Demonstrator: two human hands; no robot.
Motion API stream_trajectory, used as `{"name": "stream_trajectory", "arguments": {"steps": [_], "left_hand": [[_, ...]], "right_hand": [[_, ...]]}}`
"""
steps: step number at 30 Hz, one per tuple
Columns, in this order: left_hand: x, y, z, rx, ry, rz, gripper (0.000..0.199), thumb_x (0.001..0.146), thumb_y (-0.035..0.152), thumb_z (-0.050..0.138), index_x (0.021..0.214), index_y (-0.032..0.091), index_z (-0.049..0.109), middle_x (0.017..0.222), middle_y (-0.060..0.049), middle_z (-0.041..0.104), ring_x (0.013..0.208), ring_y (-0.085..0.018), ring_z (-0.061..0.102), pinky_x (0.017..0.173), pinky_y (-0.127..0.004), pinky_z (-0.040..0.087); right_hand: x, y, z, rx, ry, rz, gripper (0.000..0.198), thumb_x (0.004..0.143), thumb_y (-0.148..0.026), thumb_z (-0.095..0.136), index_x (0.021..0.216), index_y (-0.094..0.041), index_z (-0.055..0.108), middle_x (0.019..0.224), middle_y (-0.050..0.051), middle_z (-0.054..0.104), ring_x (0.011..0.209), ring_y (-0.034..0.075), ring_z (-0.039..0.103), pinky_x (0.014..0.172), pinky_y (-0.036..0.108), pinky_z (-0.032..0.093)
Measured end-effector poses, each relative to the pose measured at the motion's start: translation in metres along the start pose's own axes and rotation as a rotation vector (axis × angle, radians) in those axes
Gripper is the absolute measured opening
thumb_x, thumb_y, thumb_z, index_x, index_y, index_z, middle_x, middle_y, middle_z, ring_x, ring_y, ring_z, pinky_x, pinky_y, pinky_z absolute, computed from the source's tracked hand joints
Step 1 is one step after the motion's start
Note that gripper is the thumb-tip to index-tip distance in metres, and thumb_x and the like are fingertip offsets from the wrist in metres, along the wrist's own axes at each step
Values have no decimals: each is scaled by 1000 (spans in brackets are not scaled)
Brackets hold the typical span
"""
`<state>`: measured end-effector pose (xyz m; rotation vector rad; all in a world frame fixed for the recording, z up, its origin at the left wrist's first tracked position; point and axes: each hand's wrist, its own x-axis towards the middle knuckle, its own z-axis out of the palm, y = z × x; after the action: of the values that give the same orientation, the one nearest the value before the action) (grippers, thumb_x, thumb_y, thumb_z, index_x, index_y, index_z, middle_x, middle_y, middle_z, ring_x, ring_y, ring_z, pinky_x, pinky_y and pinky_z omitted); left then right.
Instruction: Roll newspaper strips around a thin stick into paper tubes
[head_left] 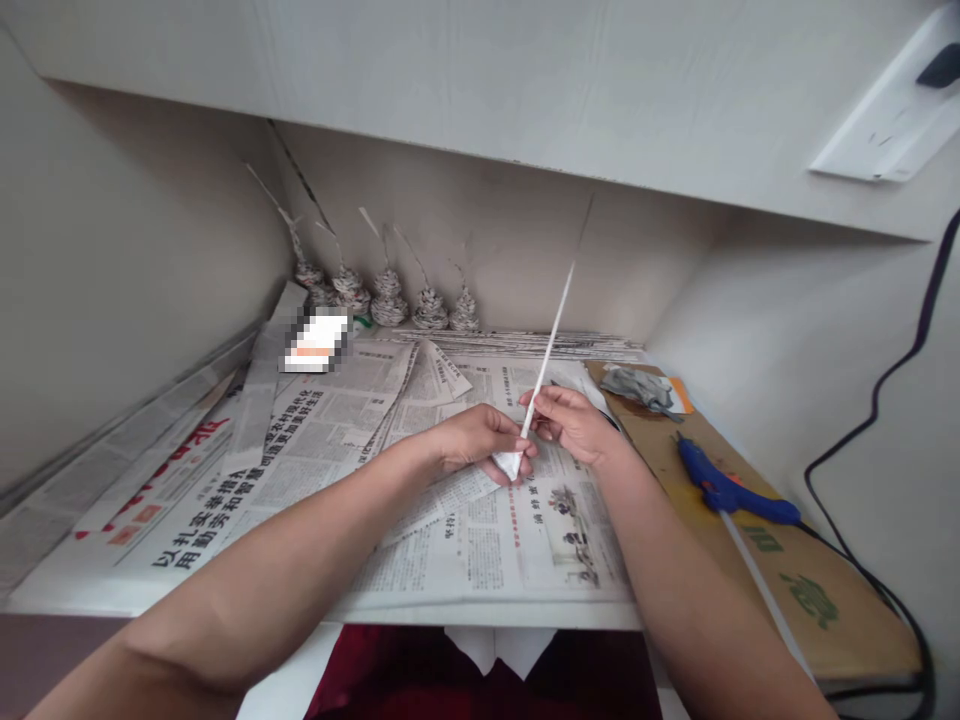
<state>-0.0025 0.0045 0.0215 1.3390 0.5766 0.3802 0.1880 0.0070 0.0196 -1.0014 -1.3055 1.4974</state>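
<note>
Between my two hands a narrow white paper tube (553,335) slants upward and away, with a thin dark rod (585,228) sticking out of its far end. My left hand (476,440) pinches the tube's lower end, where a loose printed paper flap (510,465) shows below the fingers. Just above that, my right hand (576,422) has its fingers closed around the tube. Both hands are over newspaper sheets (480,540) spread on the table. Part of the strip near my left fingers is hidden.
Several gourd-shaped woven paper pieces (388,300) line the back wall. Thin paper sticks (525,345) lie beside them. At right, a blue glue gun (720,485) and grey crumpled cloth (641,388) rest on cardboard (810,570). A black cable (874,410) hangs nearby. A shelf (450,90) overhangs the back.
</note>
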Motion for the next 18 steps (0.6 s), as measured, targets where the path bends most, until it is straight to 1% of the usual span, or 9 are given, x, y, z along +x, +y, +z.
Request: {"name": "stream_trajectory", "arguments": {"steps": [2,5,8,10,12,14,15,16,18], "left_hand": [[0,-1,0,6,-20,-11,42,67,44,70,93,12,67,83,-11,67,73,-20,65,59,-30,52],[1,-2,-1,38,-6,-8,40,67,43,70,92,11,67,83,-11,67,73,-19,64,58,-28,51],[2,-3,-1,61,13,1,37,67,43,70,86,11,68,83,-11,67,74,-19,64,58,-27,51],[3,-2,-1,63,22,-3,37,66,43,70,82,10,68,81,-10,67,74,-19,64,59,-27,51],[2,-2,-1,56,28,-7,38,65,43,71,83,10,68,79,-10,68,75,-19,64,61,-29,52],[2,-1,-1,50,26,-10,40,65,43,70,86,10,68,80,-10,68,74,-19,64,61,-30,52],[1,-1,-1,48,23,-8,40,65,43,70,87,10,67,81,-10,68,74,-19,64,61,-30,52],[1,-1,-1,48,21,-6,39,65,43,70,87,10,67,81,-10,68,74,-19,64,61,-30,52],[2,-1,-1,53,18,-5,37,65,42,71,84,10,67,81,-10,67,75,-19,64,61,-30,52]], "right_hand": [[0,1,-1,-19,-3,3,24,69,-38,72,79,-17,66,60,0,56,58,10,53,45,21,32],[4,5,-1,-67,30,-29,23,69,-37,72,71,-17,63,56,-1,55,52,9,49,42,20,27],[6,5,1,-98,99,-57,26,67,-37,73,64,-17,58,52,-2,52,47,7,45,39,19,24],[4,3,2,-87,121,-69,26,67,-38,73,64,-17,58,53,-2,52,47,7,45,39,19,24],[2,0,1,-51,67,-51,24,70,-40,71,73,-17,63,58,-1,55,51,8,48,40,19,26],[0,-1,0,-21,-21,-13,26,73,-40,68,85,-17,66,63,0,57,55,9,51,42,20,30],[0,0,-1,-15,-44,1,27,72,-39,69,87,-17,67,64,1,57,57,10,52,43,20,31],[0,0,-1,-16,-47,7,26,72,-38,70,86,-16,68,63,1,57,57,10,52,44,20,32],[2,2,-2,-27,-5,-2,24,69,-36,73,78,-15,68,60,1,57,56,9,52,43,19,31]]}}
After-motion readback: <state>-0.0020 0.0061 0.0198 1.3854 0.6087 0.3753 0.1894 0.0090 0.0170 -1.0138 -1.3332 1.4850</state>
